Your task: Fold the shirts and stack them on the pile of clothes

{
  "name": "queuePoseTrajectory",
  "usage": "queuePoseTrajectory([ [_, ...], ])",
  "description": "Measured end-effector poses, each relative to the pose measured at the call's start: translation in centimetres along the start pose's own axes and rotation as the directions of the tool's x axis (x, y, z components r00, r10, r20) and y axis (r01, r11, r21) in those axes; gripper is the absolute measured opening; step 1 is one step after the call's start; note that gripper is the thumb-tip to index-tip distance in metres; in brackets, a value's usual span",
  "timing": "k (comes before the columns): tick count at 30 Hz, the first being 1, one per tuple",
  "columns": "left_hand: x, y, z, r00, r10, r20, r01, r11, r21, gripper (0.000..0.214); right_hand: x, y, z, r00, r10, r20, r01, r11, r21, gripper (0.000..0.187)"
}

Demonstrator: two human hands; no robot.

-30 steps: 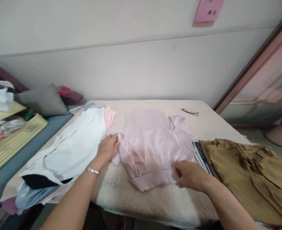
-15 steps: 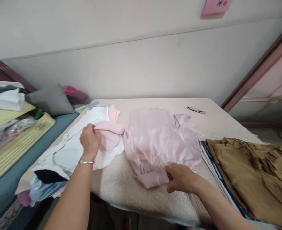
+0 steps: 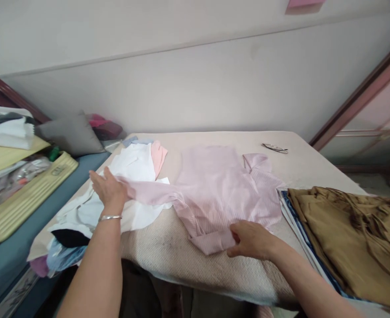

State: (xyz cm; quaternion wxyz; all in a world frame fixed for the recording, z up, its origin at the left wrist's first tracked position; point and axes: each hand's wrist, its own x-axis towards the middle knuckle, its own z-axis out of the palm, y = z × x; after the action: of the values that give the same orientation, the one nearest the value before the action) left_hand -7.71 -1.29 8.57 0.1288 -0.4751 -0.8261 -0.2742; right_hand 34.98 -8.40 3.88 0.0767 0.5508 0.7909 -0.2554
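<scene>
A pale pink ribbed long-sleeved top [image 3: 211, 185] lies spread on the covered table, one sleeve stretched out to the left over a pile of white clothes [image 3: 133, 161]. At that sleeve's cuff end is my left hand [image 3: 110, 192], palm down with fingers spread and a silver bangle at the wrist. My right hand [image 3: 251, 240] rests by the top's near folded edge. Its fingertips touch the cloth, and the thumb stands apart from the curved fingers.
At the right lies a stack of folded clothes topped by brown trousers [image 3: 344, 238]. Eyeglasses [image 3: 274, 148] lie near the back right of the table [image 3: 168, 260]. Left of it are a grey cushion [image 3: 72, 134] and a yellow slatted piece [image 3: 29, 198]. A wall rises behind.
My left hand has moved left and opened, and the sleeve it pinched now lies straighter across the white clothes. The right hand stays by the near edge. The view has shifted slightly.
</scene>
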Motion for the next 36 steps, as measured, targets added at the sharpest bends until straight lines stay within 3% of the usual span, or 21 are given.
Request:
queuePoseTrajectory([
  [2, -1.2, 1.4, 0.0, 0.991, 0.127, 0.052, -0.132, 0.986, 0.105, 0.04, 0.4, -0.8, 0.4, 0.995, -0.026, -0.1, 0.026, 1.0, -0.005, 0.031],
  [3, -2.0, 2.2, 0.2, 0.969, 0.207, 0.133, -0.223, 0.968, 0.114, 0.03, 0.6, -1.5, 0.7, 0.986, -0.045, -0.158, 0.046, 0.999, 0.002, 0.031],
  [4, -2.9, 3.1, 0.5, 0.914, 0.304, 0.268, -0.331, 0.942, 0.06, 0.025, 0.8, -2.3, 1.1, 0.974, -0.068, -0.217, 0.073, 0.997, 0.014, 0.031],
  [5, -4.0, 3.8, 1.0, 0.82, 0.405, 0.404, -0.429, 0.902, -0.034, 0.022, 1.0, -3.3, 1.6, 0.958, -0.097, -0.271, 0.109, 0.994, 0.027, 0.032],
  [7, -6.0, 5.1, 2.3, 0.582, 0.582, 0.568, -0.564, 0.792, -0.233, 0.026, 1.2, -5.2, 3.0, 0.925, -0.176, -0.337, 0.199, 0.979, 0.036, 0.039],
  [8, -6.8, 5.6, 3.0, 0.504, 0.624, 0.597, -0.6, 0.75, -0.279, 0.029, 1.2, -6.0, 3.8, 0.913, -0.219, -0.345, 0.243, 0.97, 0.026, 0.044],
  [9, -7.5, 6.0, 3.7, 0.466, 0.637, 0.614, -0.624, 0.729, -0.282, 0.031, 1.2, -6.7, 4.5, 0.904, -0.257, -0.341, 0.276, 0.961, 0.005, 0.047],
  [13, -7.4, 6.2, 4.7, 0.476, 0.608, 0.635, -0.646, 0.732, -0.216, 0.028, 1.1, -7.5, 6.3, 0.891, -0.322, -0.321, 0.306, 0.947, -0.101, 0.024],
  [14, -6.9, 5.9, 4.5, 0.481, 0.613, 0.627, -0.637, 0.736, -0.231, 0.028, 1.1, -7.4, 6.2, 0.887, -0.327, -0.325, 0.306, 0.945, -0.115, 0.026],
  [17, -5.2, 4.8, 3.2, 0.535, 0.623, 0.572, -0.592, 0.758, -0.272, 0.029, 0.6, -6.8, 5.3, 0.87, -0.359, -0.338, 0.349, 0.932, -0.092, 0.032],
  [19, -4.4, 3.8, 2.4, 0.575, 0.581, 0.577, -0.573, 0.789, -0.223, 0.03, 0.4, -6.8, 4.7, 0.864, -0.369, -0.342, 0.382, 0.924, -0.03, 0.022],
  [20, -4.1, 3.4, 2.0, 0.588, 0.544, 0.599, -0.565, 0.806, -0.178, 0.03, 0.3, -6.9, 4.6, 0.869, -0.353, -0.345, 0.378, 0.926, 0.005, 0.018],
  [23, -3.9, 2.9, 1.4, 0.604, 0.451, 0.657, -0.536, 0.84, -0.084, 0.029, 0.5, -7.4, 4.9, 0.888, -0.255, -0.383, 0.305, 0.95, 0.074, 0.031],
  [25, -4.3, 3.4, 1.2, 0.604, 0.467, 0.646, -0.521, 0.845, -0.125, 0.03, 0.9, -7.8, 5.4, 0.884, -0.21, -0.418, 0.264, 0.961, 0.076, 0.034],
  [27, -5.1, 4.4, 1.1, 0.552, 0.553, 0.624, -0.52, 0.813, -0.261, 0.032, 1.2, -8.0, 5.9, 0.881, -0.219, -0.42, 0.265, 0.963, 0.054, 0.035],
  [30, -7.0, 5.8, 1.2, 0.411, 0.713, 0.569, -0.534, 0.694, -0.483, 0.036, 1.1, -8.2, 6.2, 0.873, -0.303, -0.381, 0.328, 0.945, 0.0, 0.033],
  [32, -8.3, 6.3, 1.3, 0.336, 0.735, 0.589, -0.573, 0.656, -0.492, 0.036, 0.9, -8.3, 6.2, 0.855, -0.383, -0.349, 0.398, 0.917, -0.032, 0.03],
  [34, -9.0, 6.5, 1.6, 0.323, 0.674, 0.665, -0.61, 0.685, -0.398, 0.031, 0.7, -8.5, 6.0, 0.843, -0.418, -0.34, 0.433, 0.901, -0.032, 0.027],
  [36, -9.0, 6.6, 1.9, 0.37, 0.602, 0.708, -0.592, 0.74, -0.319, 0.029, 0.5, -8.6, 5.9, 0.843, -0.404, -0.354, 0.429, 0.903, -0.011, 0.026],
])
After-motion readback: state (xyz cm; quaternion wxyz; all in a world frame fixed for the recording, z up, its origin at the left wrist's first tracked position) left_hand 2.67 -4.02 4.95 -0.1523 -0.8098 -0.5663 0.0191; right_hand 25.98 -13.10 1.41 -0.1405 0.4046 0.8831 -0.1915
